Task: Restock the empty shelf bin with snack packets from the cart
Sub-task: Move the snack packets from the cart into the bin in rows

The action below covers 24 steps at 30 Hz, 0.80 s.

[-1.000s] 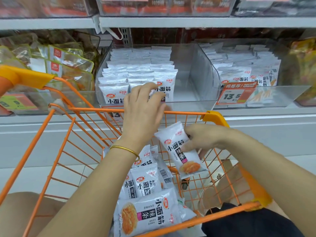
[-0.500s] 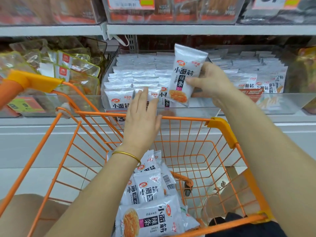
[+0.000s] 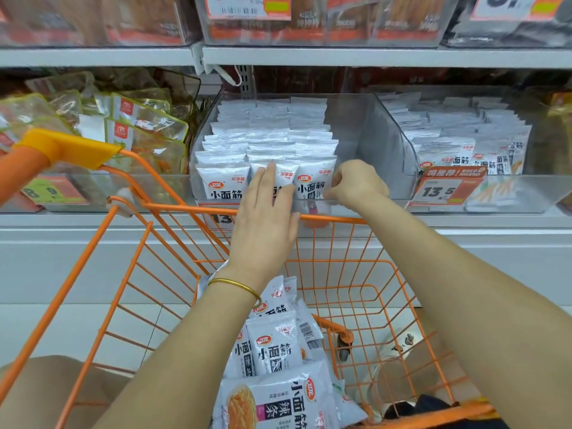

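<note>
View from a head-worn camera, looking down over an orange wire cart [image 3: 173, 207] pushed up against a shop shelf. A clear plastic shelf bin [image 3: 366, 140] holds white snack packets [image 3: 269, 140] standing in rows from back to front, with a bare strip along its right side. The left hand [image 3: 266, 212], a gold bangle [image 3: 235, 286] on its wrist, lies flat with straight fingers against the front row, probably to keep the packets upright. The right hand [image 3: 356, 184] has its fingers curled at the edge of the front right packet [image 3: 312, 187], seemingly pinching it to seat it in line. More packets [image 3: 272, 345] of the same kind lie heaped in the cart below the arms. The neighbouring bin [image 3: 464, 144] to the right carries an orange price tag [image 3: 445, 188].
</note>
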Tool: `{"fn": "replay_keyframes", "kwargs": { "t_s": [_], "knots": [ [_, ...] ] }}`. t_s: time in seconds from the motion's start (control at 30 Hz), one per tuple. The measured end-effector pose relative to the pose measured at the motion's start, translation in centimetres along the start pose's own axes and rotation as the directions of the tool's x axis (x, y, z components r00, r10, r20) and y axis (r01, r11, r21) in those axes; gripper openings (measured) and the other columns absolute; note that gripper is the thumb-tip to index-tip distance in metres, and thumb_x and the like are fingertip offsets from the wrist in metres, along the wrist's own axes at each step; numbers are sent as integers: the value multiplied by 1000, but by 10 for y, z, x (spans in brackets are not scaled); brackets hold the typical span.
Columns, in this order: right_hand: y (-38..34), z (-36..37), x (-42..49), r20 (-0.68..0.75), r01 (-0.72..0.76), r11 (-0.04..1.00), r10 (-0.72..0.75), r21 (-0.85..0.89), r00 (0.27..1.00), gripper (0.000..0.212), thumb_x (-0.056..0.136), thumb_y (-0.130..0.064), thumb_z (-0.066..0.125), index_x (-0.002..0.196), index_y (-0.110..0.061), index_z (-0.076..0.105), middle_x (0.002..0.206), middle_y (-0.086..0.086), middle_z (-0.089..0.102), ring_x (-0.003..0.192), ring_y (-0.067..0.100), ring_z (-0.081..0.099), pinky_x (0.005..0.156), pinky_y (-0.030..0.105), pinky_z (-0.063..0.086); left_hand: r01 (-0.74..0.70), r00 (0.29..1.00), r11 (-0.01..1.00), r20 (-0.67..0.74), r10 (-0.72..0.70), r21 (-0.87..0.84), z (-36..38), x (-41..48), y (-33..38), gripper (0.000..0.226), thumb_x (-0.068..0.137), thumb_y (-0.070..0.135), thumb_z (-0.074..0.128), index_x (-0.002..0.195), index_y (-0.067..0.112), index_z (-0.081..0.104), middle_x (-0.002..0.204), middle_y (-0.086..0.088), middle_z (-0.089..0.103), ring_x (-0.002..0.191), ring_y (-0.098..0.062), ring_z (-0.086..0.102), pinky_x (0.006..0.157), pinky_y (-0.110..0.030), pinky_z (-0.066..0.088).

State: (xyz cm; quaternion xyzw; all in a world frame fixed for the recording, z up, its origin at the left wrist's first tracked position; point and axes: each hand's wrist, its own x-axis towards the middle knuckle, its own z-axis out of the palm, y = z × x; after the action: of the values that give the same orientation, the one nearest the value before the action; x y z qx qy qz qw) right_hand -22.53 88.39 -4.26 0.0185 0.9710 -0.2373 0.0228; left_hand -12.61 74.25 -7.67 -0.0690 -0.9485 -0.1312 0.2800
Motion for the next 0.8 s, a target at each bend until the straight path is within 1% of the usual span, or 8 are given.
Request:
{"fn": "replay_keyframes", "kwargs": {
  "t_s": [0.13, 0.33, 0.43, 0.5, 0.57, 0.67, 0.73, 0.8],
  "knots": [
    [0, -5, 1, 28, 14, 1000, -14, -21, 1000, 14, 80, -18, 69, 91, -12, 67, 98, 6, 68, 85, 25, 61, 64, 28, 42, 3, 1000, 1000, 13, -3, -3, -2, -1, 0, 40, 91, 20, 57, 127, 5, 51, 151, -21, 27, 141, -36, 20, 114, -41, 15],
    [-3, -29, -58, -277, 257, 962, -223, 92, 935, 13, 85, -14, 62, 95, -19, 54, 88, -1, 62, 88, 22, 57, 74, 38, 50, 48, 999, 999, 8, -48, -5, -5, 1, 0, 35, 87, 15, 60, 121, 7, 57, 146, -18, 36, 137, -38, 29, 106, -52, 29],
    [-1, -7, -87, -3, 306, 951, -306, 46, 952, 11, 84, -19, 65, 92, -20, 57, 87, -2, 63, 88, 21, 60, 77, 36, 51, 40, 999, 999, 11, -40, 8, -6, 1, -1, 32, 84, 13, 62, 115, 7, 59, 142, -18, 42, 132, -39, 36, 100, -53, 35],
    [1, 26, -95, 296, 318, 948, -303, -2, 906, 7, 86, -22, 62, 88, -18, 57, 88, 0, 61, 92, 23, 62, 77, 34, 51, 18, 1000, 1000, 3, -18, 21, -5, 1, -2, 29, 81, 12, 64, 110, 7, 61, 138, -19, 46, 127, -40, 42, 96, -52, 38],
    [4, 58, -103, 481, 302, 953, -262, -5, 837, 22, 90, -34, 58, 96, -13, 58, 93, 6, 61, 95, 25, 60, 79, 34, 50, 4, 1000, 1000, -8, -4, 23, -4, 0, -2, 28, 78, 9, 65, 107, 6, 62, 135, -19, 49, 123, -40, 45, 93, -52, 40],
    [9, 88, -112, 594, 213, 972, -231, 102, 771, 39, 91, -36, 58, 112, -3, 59, 99, 13, 62, 95, 26, 59, 77, 33, 46, 1, 1000, 1000, -24, 0, 25, -4, 0, -3, 29, 76, 6, 68, 104, 7, 64, 132, -18, 52, 120, -39, 48, 90, -51, 42],
    [13, 95, -112, 593, 172, 971, -239, 169, 769, 24, 89, -28, 64, 89, -4, 59, 82, 7, 59, 77, 20, 57, 66, 28, 44, -1, 999, 1000, -37, 2, 30, -5, 0, -3, 29, 76, 6, 68, 105, 8, 64, 132, -16, 52, 119, -38, 48, 89, -50, 42],
    [15, 90, -106, 588, 90, 969, -212, 230, 781, 31, 86, -19, 67, 67, -12, 43, 69, 2, 46, 66, 16, 49, 62, 28, 42, 2, 998, 1000, -60, -1, 18, -6, -1, -4, 26, 78, 7, 65, 104, 9, 65, 132, -15, 53, 118, -37, 48, 89, -50, 41]
  ]
}}
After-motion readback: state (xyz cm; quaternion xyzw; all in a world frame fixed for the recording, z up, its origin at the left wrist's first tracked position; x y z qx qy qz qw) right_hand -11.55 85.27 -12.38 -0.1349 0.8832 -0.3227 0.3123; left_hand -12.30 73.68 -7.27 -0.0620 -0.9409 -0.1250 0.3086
